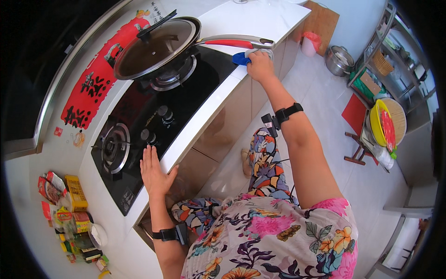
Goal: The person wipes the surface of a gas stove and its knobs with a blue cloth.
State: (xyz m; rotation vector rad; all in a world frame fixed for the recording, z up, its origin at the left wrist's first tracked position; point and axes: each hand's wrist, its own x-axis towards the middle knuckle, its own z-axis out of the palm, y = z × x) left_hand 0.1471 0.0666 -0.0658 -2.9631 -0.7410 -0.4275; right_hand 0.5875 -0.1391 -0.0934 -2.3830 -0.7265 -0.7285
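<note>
My right hand (260, 66) is closed on a blue and light grey cloth (241, 59) at the counter edge, just below the end of the pan's handle. A lidded wok (156, 48) with a long red and steel handle (230, 42) sits over the far burner of the black glass gas hob (139, 101). My left hand (155, 174) lies flat, fingers extended, on the hob's front edge beside a control knob (148, 136). It holds nothing. The near burner (115, 148) has no pan on it.
Seasoning packets (52, 188), a yellow basket (76, 193) and a white bowl (98, 235) stand at the lower left. A cutting board (320, 26), pink-lined bin (310, 45) and steel pot (339, 60) are beyond the counter. At right stand a metal rack (376, 45) and a stool holding a yellow basin (378, 122).
</note>
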